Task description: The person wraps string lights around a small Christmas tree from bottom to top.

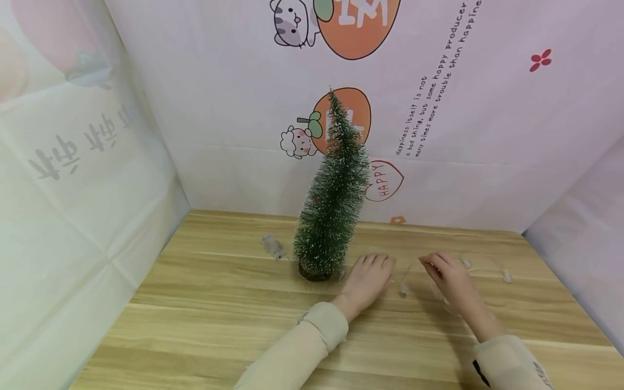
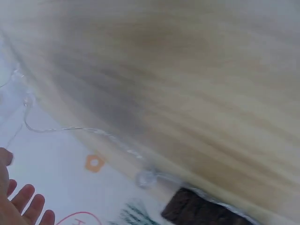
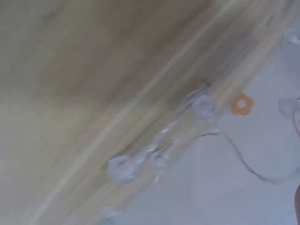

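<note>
The right hand (image 1: 454,281), lower right, pinches the light string (image 1: 403,290), the left hand (image 1: 366,277) loose; tugging could topple the centre tree (image 1: 333,200).

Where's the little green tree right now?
In the head view, the tree stands on the table near its back edge, just left of the left hand.

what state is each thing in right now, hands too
Tree: upright on the table, top bent over slightly
String lights: strung out loosely, bulbs showing no glow
Small pale box: lying left of the tree; switch position unclear
Left hand grip: fingers relaxed, beside the tree
Right hand grip: fingertips pinching the lights' wire
</note>
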`<state>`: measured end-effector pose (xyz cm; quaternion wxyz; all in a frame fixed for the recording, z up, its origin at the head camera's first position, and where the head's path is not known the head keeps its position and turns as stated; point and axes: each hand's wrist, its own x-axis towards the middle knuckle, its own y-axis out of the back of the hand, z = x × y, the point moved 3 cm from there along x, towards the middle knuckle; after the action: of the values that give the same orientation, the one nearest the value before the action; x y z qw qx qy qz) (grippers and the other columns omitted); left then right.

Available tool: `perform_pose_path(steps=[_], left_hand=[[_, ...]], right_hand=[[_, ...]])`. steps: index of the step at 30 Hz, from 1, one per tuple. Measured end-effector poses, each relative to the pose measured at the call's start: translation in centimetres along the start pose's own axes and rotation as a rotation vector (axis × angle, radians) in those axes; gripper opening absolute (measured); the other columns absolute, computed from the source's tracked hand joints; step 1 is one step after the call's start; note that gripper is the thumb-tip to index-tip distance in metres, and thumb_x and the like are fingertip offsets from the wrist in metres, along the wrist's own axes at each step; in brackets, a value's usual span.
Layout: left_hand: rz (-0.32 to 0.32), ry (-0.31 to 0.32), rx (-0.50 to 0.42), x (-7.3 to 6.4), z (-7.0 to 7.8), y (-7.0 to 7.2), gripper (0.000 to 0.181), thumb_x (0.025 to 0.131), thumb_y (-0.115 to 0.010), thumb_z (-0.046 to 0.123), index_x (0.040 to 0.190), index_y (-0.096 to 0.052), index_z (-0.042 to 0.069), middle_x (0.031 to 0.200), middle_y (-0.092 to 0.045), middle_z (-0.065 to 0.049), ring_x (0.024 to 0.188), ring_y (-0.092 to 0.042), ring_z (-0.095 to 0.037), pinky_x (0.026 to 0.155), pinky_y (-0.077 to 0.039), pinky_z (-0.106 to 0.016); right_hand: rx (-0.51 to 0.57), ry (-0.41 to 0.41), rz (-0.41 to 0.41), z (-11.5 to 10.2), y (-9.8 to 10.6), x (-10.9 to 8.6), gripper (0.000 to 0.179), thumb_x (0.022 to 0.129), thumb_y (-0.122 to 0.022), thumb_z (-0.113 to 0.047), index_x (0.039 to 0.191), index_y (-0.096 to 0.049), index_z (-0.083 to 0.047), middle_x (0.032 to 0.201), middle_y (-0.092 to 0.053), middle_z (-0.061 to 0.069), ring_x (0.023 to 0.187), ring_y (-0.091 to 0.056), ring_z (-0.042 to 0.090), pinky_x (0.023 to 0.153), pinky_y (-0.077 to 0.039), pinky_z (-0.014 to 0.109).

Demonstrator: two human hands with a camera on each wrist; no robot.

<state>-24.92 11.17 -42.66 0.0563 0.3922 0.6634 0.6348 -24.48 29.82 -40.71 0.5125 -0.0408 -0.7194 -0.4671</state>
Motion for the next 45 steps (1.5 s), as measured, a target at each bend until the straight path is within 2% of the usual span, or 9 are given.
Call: perform_pose_path(steps=[3, 7, 12, 18, 26, 31, 36, 38, 45], left_hand=[[0.118, 0.024, 0.011, 0.3, 0.0, 0.9, 0.032, 0.096, -0.05, 0.046, 0.118, -0.056, 0.023, 0.113, -0.066, 0.011, 0.107, -0.062, -0.006, 0.092, -0.05, -0.022], [0.273, 0.04, 0.031, 0.5, 0.1, 1.8, 0.03, 0.093, -0.054, 0.048, 0.111, -0.061, 0.025, 0.104, -0.069, 0.013, 0.098, -0.065, -0.004, 0.085, -0.051, -0.019], [0.381, 0.052, 0.03, 0.7, -0.1, 3.0, 0.023, 0.092, -0.058, 0.045, 0.104, -0.063, 0.026, 0.096, -0.07, 0.015, 0.09, -0.065, -0.001, 0.076, -0.052, -0.017], [0.409, 0.048, 0.019, 1.1, -0.5, 4.3, 0.017, 0.092, -0.06, 0.04, 0.099, -0.064, 0.026, 0.091, -0.07, 0.016, 0.085, -0.065, -0.001, 0.073, -0.052, -0.017], [0.398, 0.039, 0.027, 1.3, -0.7, 5.2, 0.016, 0.097, -0.053, 0.034, 0.091, -0.065, 0.027, 0.088, -0.07, 0.017, 0.082, -0.065, 0.0, 0.07, -0.052, -0.015], [0.355, 0.001, 0.044, 1.3, -0.5, 5.9, 0.016, 0.097, -0.051, 0.034, 0.095, -0.066, 0.027, 0.091, -0.07, 0.017, 0.085, -0.064, -0.001, 0.071, -0.051, -0.015], [0.332, -0.091, 0.114, 1.4, -1.0, 7.0, 0.013, 0.094, -0.056, 0.026, 0.1, -0.068, 0.028, 0.096, -0.07, 0.016, 0.092, -0.065, -0.002, 0.077, -0.052, -0.016], [0.346, -0.126, 0.148, 1.5, -1.4, 7.6, 0.014, 0.093, -0.058, 0.022, 0.1, -0.068, 0.028, 0.097, -0.07, 0.015, 0.092, -0.065, -0.002, 0.078, -0.053, -0.016], [0.457, -0.134, 0.181, 2.0, -2.5, 9.0, 0.015, 0.094, -0.056, 0.022, 0.092, -0.069, 0.029, 0.09, -0.071, 0.014, 0.089, -0.066, -0.004, 0.08, -0.053, -0.018]], right_hand=[[0.013, 0.05, 0.073, -0.7, 0.0, 0.8, 0.047, 0.101, -0.039, -0.032, 0.086, -0.068, 0.002, 0.078, -0.064, 0.01, 0.059, -0.054, 0.016, 0.055, -0.045, 0.013], [0.017, 0.082, 0.136, -1.5, 0.1, 1.6, 0.044, 0.101, -0.043, -0.03, 0.085, -0.068, 0.003, 0.077, -0.064, 0.011, 0.057, -0.054, 0.017, 0.054, -0.045, 0.013], [0.0, 0.12, 0.187, -2.3, 0.1, 2.4, 0.041, 0.1, -0.046, -0.025, 0.082, -0.067, 0.005, 0.076, -0.063, 0.013, 0.054, -0.054, 0.015, 0.052, -0.045, 0.012], [-0.006, 0.127, 0.208, -3.0, 0.2, 3.2, 0.04, 0.1, -0.046, -0.025, 0.083, -0.066, 0.005, 0.076, -0.063, 0.012, 0.054, -0.054, 0.015, 0.051, -0.045, 0.012], [-0.022, 0.139, 0.227, -3.3, 0.6, 3.8, 0.038, 0.1, -0.047, -0.023, 0.085, -0.066, 0.006, 0.077, -0.064, 0.014, 0.055, -0.056, 0.016, 0.051, -0.046, 0.015], [-0.078, 0.166, 0.231, -2.8, 1.0, 3.6, 0.038, 0.1, -0.047, -0.024, 0.086, -0.068, 0.005, 0.077, -0.066, 0.013, 0.056, -0.062, 0.02, 0.049, -0.05, 0.021], [-0.161, 0.221, 0.219, -2.4, 1.6, 3.4, 0.037, 0.1, -0.045, -0.022, 0.088, -0.071, 0.003, 0.075, -0.068, 0.014, 0.054, -0.064, 0.024, 0.046, -0.05, 0.028], [-0.196, 0.235, 0.222, -2.2, 1.9, 3.4, 0.037, 0.1, -0.045, -0.021, 0.089, -0.07, 0.003, 0.074, -0.068, 0.015, 0.053, -0.063, 0.025, 0.045, -0.05, 0.03], [-0.268, 0.176, 0.251, -1.2, 3.4, 3.8, 0.036, 0.099, -0.048, -0.021, 0.09, -0.071, 0.004, 0.074, -0.07, 0.018, 0.057, -0.064, 0.032, 0.05, -0.052, 0.038]])
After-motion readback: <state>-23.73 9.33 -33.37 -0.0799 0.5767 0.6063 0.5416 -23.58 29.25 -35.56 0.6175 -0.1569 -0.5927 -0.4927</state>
